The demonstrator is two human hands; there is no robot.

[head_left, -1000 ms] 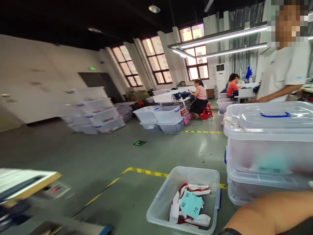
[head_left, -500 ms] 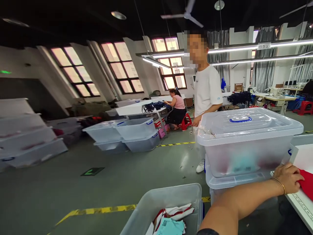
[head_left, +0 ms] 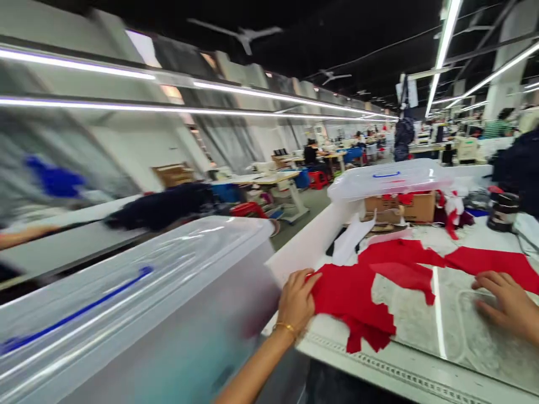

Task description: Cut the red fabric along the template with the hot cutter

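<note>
Near lower centre, the left hand (head_left: 297,303) lies with fingers (head_left: 309,283) pressed together against red fabric (head_left: 351,303) — the right hand (head_left: 507,300), fingers spread, rests just below it on the worktable (head_left: 421,314).

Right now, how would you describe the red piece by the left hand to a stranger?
Red pieces lie on the white table beside the big clear bin. Yours is the jagged one nearest the bin, touched by the left hand with the gold bangle.

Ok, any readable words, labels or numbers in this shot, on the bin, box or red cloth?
None readable.
Clear plastic bin: no text visible.
Cardboard box: nothing legible, too blurred.
Red cloth: no print visible.
</note>
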